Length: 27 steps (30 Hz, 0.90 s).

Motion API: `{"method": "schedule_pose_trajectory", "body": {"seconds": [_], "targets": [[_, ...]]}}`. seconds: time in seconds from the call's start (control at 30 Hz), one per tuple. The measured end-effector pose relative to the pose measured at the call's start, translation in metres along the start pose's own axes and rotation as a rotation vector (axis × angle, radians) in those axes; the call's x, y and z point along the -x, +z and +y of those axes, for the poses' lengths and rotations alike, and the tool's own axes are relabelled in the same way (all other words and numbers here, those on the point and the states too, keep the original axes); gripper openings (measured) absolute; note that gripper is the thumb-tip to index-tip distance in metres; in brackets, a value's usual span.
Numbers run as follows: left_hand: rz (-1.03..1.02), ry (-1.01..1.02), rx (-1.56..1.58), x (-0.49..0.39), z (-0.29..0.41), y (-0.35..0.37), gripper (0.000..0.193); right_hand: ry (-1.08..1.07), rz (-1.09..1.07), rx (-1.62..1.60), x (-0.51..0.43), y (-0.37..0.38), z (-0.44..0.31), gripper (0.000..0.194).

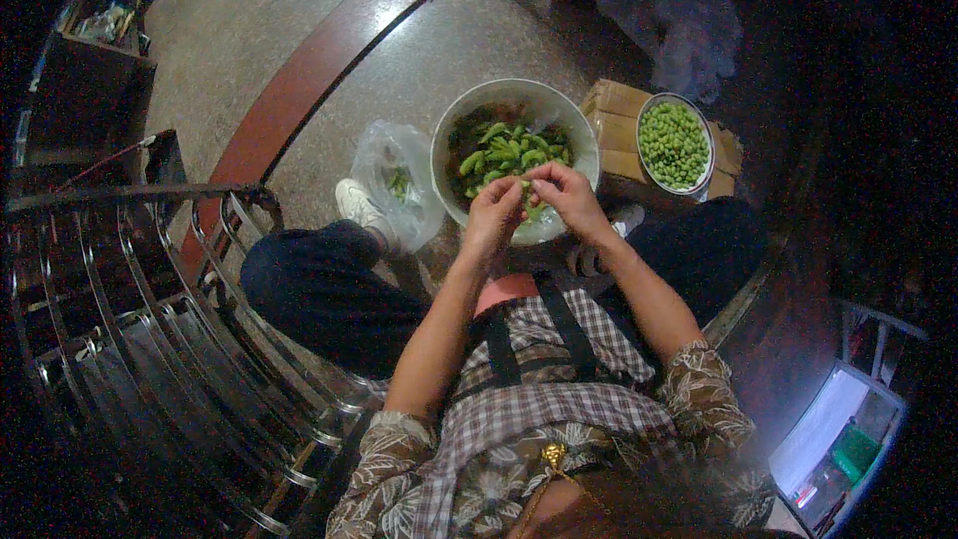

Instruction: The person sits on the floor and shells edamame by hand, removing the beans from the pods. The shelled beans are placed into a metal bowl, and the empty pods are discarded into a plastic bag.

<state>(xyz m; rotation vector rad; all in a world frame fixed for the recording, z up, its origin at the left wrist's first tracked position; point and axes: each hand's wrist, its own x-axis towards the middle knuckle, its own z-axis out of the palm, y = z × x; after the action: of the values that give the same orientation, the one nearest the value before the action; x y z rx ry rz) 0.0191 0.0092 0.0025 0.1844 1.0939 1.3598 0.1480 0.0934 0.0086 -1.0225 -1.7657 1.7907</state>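
Observation:
My left hand (494, 215) and my right hand (566, 198) meet over the near side of a large round pale bowl (441, 120). Between their fingertips they pinch a small green pod (525, 186), partly covered by the fingers. Plump green bean pods (505, 152) lie heaped inside the bowl. To its right, a white oval dish (709, 178) full of shelled green beans (673, 146) rests on brown cardboard (621, 123). A clear plastic bag (419, 221) with some green scraps (399, 183) in it stands open on the left of the bowl.
White shoes (358, 202) are on the speckled floor close to the bag and bowl. A metal-barred bench (135, 277) stands at the left. Another crumpled plastic bag (685, 30) lies beyond the cardboard. A dark red strip (288, 82) curves across the floor.

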Motion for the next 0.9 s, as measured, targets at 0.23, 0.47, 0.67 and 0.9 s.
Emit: {"method": "schedule_pose_trajectory", "body": {"seconds": [0.23, 0.47, 0.67, 0.9], "targets": [[0.039, 0.016, 0.012, 0.0, -0.003, -0.002, 0.023, 0.014, 0.006, -0.09, 0.0, 0.003, -0.002, 0.013], [0.038, -0.036, 0.012, -0.003, -0.005, -0.005, 0.025, -0.093, 0.023, 0.002, -0.001, 0.007, 0.005, 0.014], [0.042, 0.022, -0.097, 0.002, 0.002, 0.001, 0.028, -0.093, 0.069, 0.042, -0.001, 0.008, 0.01, 0.015], [0.041, 0.052, -0.076, 0.001, 0.002, 0.002, 0.027, -0.075, 0.051, 0.111, 0.001, 0.004, 0.003, 0.015]]}}
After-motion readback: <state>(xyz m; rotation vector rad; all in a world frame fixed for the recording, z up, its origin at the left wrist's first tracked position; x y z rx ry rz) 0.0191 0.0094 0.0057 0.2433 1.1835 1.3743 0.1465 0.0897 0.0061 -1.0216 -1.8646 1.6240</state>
